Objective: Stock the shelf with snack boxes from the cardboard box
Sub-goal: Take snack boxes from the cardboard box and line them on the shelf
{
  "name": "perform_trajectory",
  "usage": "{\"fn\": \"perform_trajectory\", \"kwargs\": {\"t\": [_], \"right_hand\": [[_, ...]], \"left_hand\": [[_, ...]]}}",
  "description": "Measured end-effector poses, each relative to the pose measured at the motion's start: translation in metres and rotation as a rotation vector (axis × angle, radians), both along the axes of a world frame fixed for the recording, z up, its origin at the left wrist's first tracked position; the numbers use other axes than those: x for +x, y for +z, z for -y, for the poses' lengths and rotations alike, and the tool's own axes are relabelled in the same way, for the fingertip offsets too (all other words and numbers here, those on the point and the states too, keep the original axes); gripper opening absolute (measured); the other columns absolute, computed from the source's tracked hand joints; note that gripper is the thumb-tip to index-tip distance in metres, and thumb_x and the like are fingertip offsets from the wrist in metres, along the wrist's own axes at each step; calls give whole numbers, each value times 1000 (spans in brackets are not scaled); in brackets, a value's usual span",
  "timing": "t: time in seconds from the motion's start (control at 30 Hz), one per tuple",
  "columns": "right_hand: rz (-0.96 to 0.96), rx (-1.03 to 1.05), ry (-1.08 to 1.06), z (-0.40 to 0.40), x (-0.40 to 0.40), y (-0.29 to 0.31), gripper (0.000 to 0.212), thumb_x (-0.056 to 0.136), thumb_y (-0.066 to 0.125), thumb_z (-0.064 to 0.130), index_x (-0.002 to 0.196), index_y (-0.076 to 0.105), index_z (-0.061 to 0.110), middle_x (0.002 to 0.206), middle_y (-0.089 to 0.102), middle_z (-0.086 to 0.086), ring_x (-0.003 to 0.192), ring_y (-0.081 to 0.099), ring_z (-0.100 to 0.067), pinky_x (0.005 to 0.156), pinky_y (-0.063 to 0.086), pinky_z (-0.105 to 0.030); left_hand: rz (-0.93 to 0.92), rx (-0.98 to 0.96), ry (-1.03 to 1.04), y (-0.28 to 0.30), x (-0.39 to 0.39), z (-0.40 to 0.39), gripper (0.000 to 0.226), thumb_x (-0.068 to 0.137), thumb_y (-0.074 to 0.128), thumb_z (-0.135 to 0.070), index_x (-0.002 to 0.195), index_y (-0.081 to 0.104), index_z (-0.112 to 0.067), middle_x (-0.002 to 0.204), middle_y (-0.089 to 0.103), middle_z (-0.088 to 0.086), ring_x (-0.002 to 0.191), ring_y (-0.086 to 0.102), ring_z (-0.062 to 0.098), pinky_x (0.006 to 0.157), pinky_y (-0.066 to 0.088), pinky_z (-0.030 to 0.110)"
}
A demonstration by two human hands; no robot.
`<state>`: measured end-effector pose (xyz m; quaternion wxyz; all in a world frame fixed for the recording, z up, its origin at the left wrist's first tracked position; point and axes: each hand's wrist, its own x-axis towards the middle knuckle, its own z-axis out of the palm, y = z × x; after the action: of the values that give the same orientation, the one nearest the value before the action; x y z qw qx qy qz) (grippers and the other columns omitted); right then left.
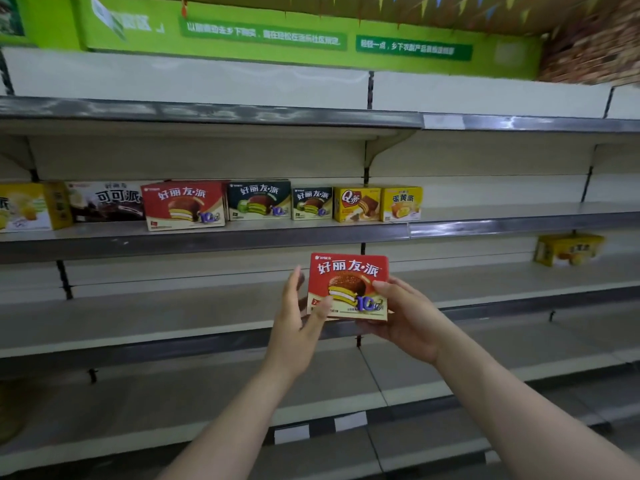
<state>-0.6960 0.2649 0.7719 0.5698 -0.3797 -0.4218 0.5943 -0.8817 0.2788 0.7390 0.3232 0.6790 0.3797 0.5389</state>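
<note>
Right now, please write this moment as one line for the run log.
stage: carrying | held: red snack box | left hand: on its left edge | right hand: under its right side | shelf row: seven boxes

Both bare forearms reach forward — left hand (298,317) and right hand (405,317) raised together, fingers curled, seemingly both gripping.

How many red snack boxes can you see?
2. One red box is held in front of the shelves by the left hand and right hand. The other red box stands on the stocked shelf. More may sit behind.
</note>
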Motion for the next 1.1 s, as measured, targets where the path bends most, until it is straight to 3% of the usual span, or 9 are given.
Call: {"fn": "perform_trajectory", "kwargs": {"t": [0.17, 0.3, 0.4, 0.5, 0.7, 0.83, 0.9, 0.97, 1.1], "right_hand": [[-25, 19, 10, -1, 14, 0, 43, 85, 66, 24, 126, 58, 14, 120, 65, -21, 109, 64, -36, 84, 57, -43], [101, 29, -33, -10, 22, 3, 28, 91, 59, 33, 114, 63, 18, 98, 73, -9, 88, 68, -20, 80, 53, -36], [163, 49, -71, -26, 22, 8, 25, 93, 56, 37, 107, 65, 19, 91, 74, -3, 84, 67, -15, 87, 49, -34], [171, 96, -65, -45, 18, 13, 29, 95, 55, 34, 114, 64, 15, 98, 75, -4, 86, 69, -14, 93, 48, -31], [154, 177, -38, -97, 9, 26, 36, 96, 53, 25, 130, 54, 11, 103, 73, -8, 89, 71, -18, 78, 56, -26], [126, 237, -98, -143, 10, 58, 25, 96, 53, 23, 118, 59, 12, 89, 75, -2, 80, 72, -14, 75, 55, -26], [156, 253, -137, -164, 14, 76, 19, 96, 53, 27, 110, 61, 17, 86, 76, 0, 80, 72, -13, 72, 55, -25], [206, 264, -188, -188, 20, 89, 19, 96, 53, 31, 107, 63, 20, 89, 76, 0, 87, 72, -16, 81, 55, -31], [265, 263, -238, -218, 31, 97, 18, 98, 49, 37, 97, 64, 27, 104, 73, -1, 107, 65, -21, 106, 42, -43]], "left_hand": [[67, -103, -46, 14, 15, -7, 59, 79, 60, -54, 131, 35, -41, 131, 55, -7, 105, 59, 2, 90, 53, 28], [47, -149, -29, 29, 22, -14, 73, 73, 66, -55, 138, 37, -36, 133, 53, -8, 107, 58, 6, 95, 53, 39], [27, -148, -33, 41, 22, -28, 76, 80, 72, -40, 144, 33, -33, 127, 52, -11, 106, 56, 3, 91, 53, 31], [14, -137, -22, 51, 15, -45, 76, 79, 77, -30, 144, 36, -31, 117, 56, -16, 111, 57, 5, 96, 51, 34], [-116, -61, 61, 72, 7, -91, 79, 79, 73, -43, 146, 31, -31, 123, 49, -13, 98, 51, -3, 65, 43, 7], [-105, -4, 72, 102, 13, -136, 80, 79, 73, -42, 147, 32, -32, 120, 51, -16, 103, 54, -1, 79, 46, 16], [-61, 10, 34, 119, 20, -158, 73, 83, 73, -34, 145, 35, -30, 111, 54, -22, 90, 56, -11, 72, 46, 8], [-45, 24, 13, 130, 29, -179, 62, 86, 71, -28, 140, 41, -30, 101, 56, -25, 83, 57, -15, 63, 46, 4], [-75, 45, 20, 135, 52, -209, 35, 92, 64, -26, 124, 49, -31, 107, 63, -13, 98, 61, 1, 82, 49, 13]]}}
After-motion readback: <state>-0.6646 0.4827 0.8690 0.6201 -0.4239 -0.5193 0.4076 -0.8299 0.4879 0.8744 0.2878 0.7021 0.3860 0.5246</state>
